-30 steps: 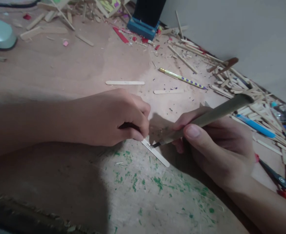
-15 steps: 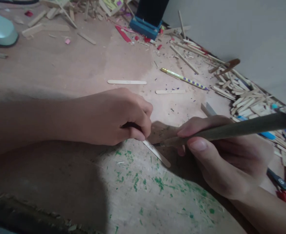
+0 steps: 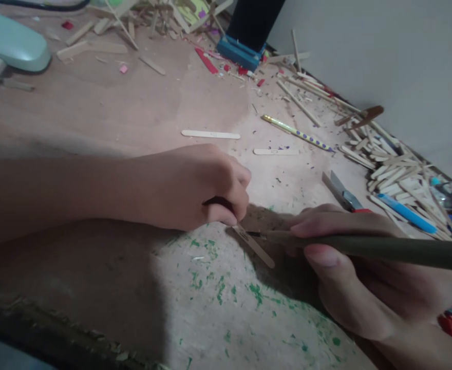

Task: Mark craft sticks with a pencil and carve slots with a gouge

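My left hand (image 3: 210,190) is closed, its thumb and fingers pressing the upper end of a wooden craft stick (image 3: 262,252) against the table. Dark marks show on that stick near the thumb. In my right hand (image 3: 364,277) lies a long tool (image 3: 395,252) with a thick dark grey-green handle and a thin dark tip. The tip touches or hovers just over the marked part of the stick; I cannot tell which. Two more craft sticks lie beyond my left hand, one at the left (image 3: 210,134) and one at the right (image 3: 276,152), both with small marks.
A spotted pencil (image 3: 299,133) lies behind the sticks. Scissors (image 3: 345,192) with open blades sit by my right hand, near a blue pen-like item (image 3: 407,212) and a heap of craft sticks (image 3: 395,172). A blue stand (image 3: 241,51) and a mint-green device (image 3: 14,43) are at the back.
My right hand has shifted right and down, its tool now lying flatter. The marks on the stick show more clearly. My left hand keeps its hold while the whole view shifts slightly.
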`<state>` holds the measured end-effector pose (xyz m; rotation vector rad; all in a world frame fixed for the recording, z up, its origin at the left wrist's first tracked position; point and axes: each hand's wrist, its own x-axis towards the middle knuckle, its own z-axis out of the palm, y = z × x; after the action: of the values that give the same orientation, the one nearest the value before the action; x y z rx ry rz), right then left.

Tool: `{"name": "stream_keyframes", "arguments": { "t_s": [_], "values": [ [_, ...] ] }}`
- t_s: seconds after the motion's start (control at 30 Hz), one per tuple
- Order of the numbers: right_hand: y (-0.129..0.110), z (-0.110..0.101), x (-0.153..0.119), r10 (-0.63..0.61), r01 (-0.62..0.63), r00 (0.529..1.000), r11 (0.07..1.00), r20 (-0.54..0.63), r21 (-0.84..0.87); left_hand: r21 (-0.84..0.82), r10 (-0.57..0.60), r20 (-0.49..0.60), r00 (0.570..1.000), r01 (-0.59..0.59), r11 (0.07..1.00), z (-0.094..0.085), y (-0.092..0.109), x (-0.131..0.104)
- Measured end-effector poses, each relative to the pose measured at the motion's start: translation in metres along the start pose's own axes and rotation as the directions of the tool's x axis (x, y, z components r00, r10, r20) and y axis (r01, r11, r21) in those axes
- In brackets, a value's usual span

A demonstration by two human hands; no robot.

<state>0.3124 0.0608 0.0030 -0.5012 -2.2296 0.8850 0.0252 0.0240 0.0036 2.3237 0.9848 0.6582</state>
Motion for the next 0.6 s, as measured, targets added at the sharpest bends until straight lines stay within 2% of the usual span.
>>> {"name": "stream_keyframes", "arguments": {
  "t_s": [0.2,0.4,0.6],
  "values": [
    [-0.004,0.005,0.009,-0.051,0.046,0.995,0.998,-0.091,-0.049,-0.024,0.024,-0.017,1.000,-0.025,0.999,0.001,-0.004,-0.001],
    [-0.007,0.007,0.015,-0.106,0.103,0.990,0.994,-0.090,-0.034,-0.018,0.012,-0.004,1.000,-0.013,1.000,0.000,-0.001,0.000],
    [-0.008,0.005,0.013,-0.015,0.014,0.999,0.998,-0.035,-0.055,-0.023,-0.003,-0.008,1.000,0.003,1.000,0.001,-0.003,0.000]
  ]
}}
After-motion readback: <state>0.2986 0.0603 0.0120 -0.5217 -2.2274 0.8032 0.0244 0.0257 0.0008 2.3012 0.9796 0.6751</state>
